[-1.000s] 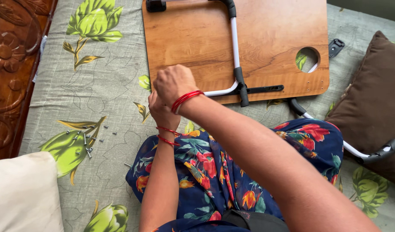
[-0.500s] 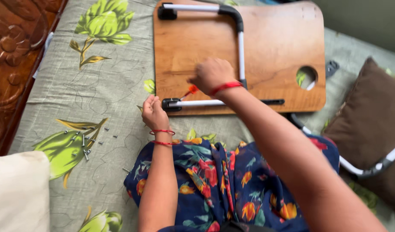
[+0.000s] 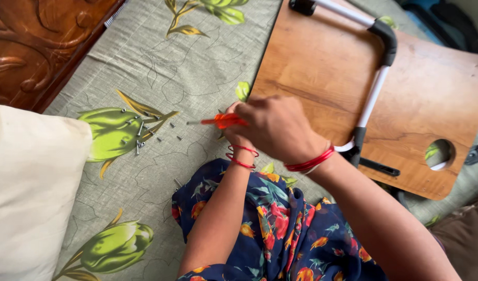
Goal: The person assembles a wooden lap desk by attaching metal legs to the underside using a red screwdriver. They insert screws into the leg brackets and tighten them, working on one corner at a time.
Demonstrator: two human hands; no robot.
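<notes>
Orange screwdriver (image 3: 223,121) | right hand (image 3: 278,127) grips it | left hand (image 3: 233,136) underneath, grip unclear | wooden board (image 3: 348,78) beside

One head-worn view looks steeply down, close over both hands, bedsheet (image 3: 161,67) left, wooden tabletop (image 3: 322,67) upper right.

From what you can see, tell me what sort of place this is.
Probably a bedroom at home, with the person working on a bed. A floral sheet covers the surface, a cream pillow lies on it, and a carved wooden headboard runs along the edge.
</notes>
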